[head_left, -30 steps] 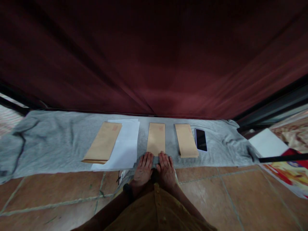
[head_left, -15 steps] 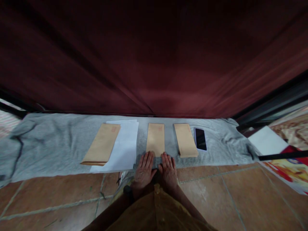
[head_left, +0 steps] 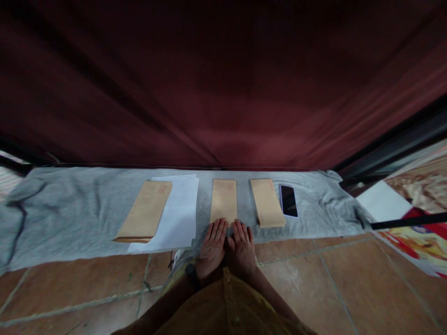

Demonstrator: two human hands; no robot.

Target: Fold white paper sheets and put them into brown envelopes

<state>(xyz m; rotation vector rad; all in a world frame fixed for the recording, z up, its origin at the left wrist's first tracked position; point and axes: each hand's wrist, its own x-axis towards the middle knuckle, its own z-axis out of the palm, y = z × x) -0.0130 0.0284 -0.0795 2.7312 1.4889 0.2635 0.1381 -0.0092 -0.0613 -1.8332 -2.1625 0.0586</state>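
A brown paper envelope [head_left: 224,197] lies flat in front of me on a grey cloth [head_left: 87,200]. My left hand [head_left: 212,246] rests palm down across its near edge, fingers stretched out. Beside it my right hand [head_left: 241,246] also lies flat, its fingertips on the envelope's near right corner. Both hands touch the envelope without gripping it. Left of them, a stack of brown envelopes [head_left: 145,209] partly covers white paper sheets [head_left: 179,214]. Another stack of brown envelopes [head_left: 267,202] lies to the right, with a phone [head_left: 289,201] next to it.
A dark red curtain [head_left: 223,107] rises behind the cloth-covered surface. Tiled floor [head_left: 296,274] shows below its near edge. At the far right are a white sheet [head_left: 383,201], a colourful printed package [head_left: 415,246] and a dark bar [head_left: 408,221].
My hands have moved closer together over the envelope's near edge, the left one shifting inward. The whole view has shifted slightly; the envelopes, sheets and phone stay in place.
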